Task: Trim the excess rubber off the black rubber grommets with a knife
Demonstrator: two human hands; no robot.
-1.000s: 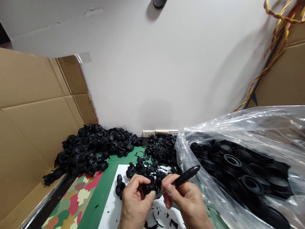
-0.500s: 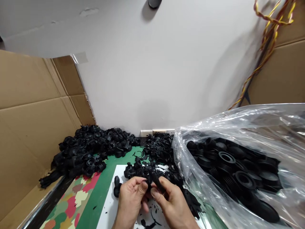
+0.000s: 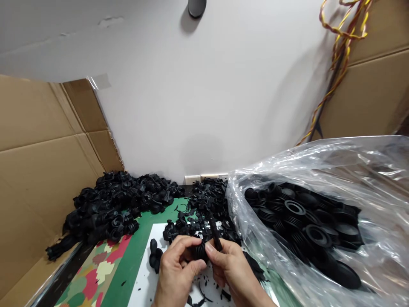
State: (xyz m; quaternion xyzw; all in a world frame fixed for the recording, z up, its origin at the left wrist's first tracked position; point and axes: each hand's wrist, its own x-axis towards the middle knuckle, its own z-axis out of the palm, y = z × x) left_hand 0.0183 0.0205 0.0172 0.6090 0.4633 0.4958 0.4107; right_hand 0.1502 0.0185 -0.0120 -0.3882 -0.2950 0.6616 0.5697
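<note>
Left hand (image 3: pixel 179 265) and right hand (image 3: pixel 228 260) low in view, close together. Left: index and thumb bent in a C-shaped grip, tips pointing right. Right: pinch grip, thumb tip up-left, other fingers curled under. Right forearm (image 3: pixel 255 292) angles off the bottom edge.

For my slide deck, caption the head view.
Left hand holding a ribbed black part, right hand a slim black tool, over a white sheet.

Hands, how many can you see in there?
2. The left hand holds a ribbed black piece; the right hand, beside it, holds a black-handled tool.
</note>
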